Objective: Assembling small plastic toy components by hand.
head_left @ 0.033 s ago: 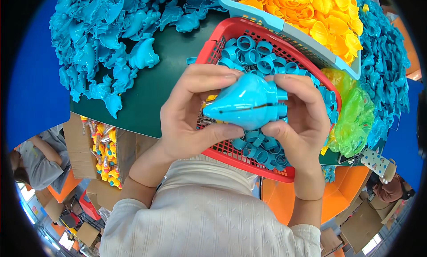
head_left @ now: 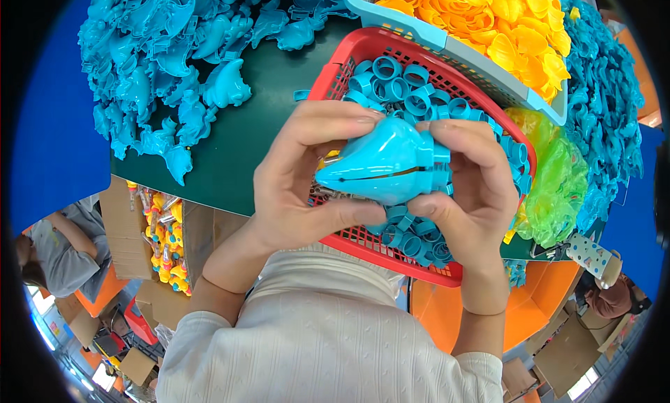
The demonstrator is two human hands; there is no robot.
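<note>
A glossy blue plastic shell [head_left: 380, 159], pointed at its left end, is held between my two hands above a red basket. A dark seam gap runs lengthwise along it, and short stubs stick out at its right end. My left hand [head_left: 300, 173] grips the pointed side with fingers above and thumb below. My right hand [head_left: 474, 173] pinches the stubbed end the same way. Beneath, the red basket [head_left: 499, 117] holds many blue plastic rings [head_left: 419, 101]. Some yellow and clear pieces in it show partly behind my left hand.
A heap of blue shell pieces [head_left: 174, 47] covers the far left of the dark green table [head_left: 279, 75]. Behind the basket stands a light blue crate [head_left: 419, 33] of yellow pieces. At right are a green plastic bag [head_left: 558, 193] and another blue heap [head_left: 604, 103]. A cardboard box [head_left: 125, 228] stands lower left.
The shell has tilted slightly in my hands, its pointed end a little lower. Its seam gap shows longer toward the stubbed end. Both thumbs have shifted slightly on it.
</note>
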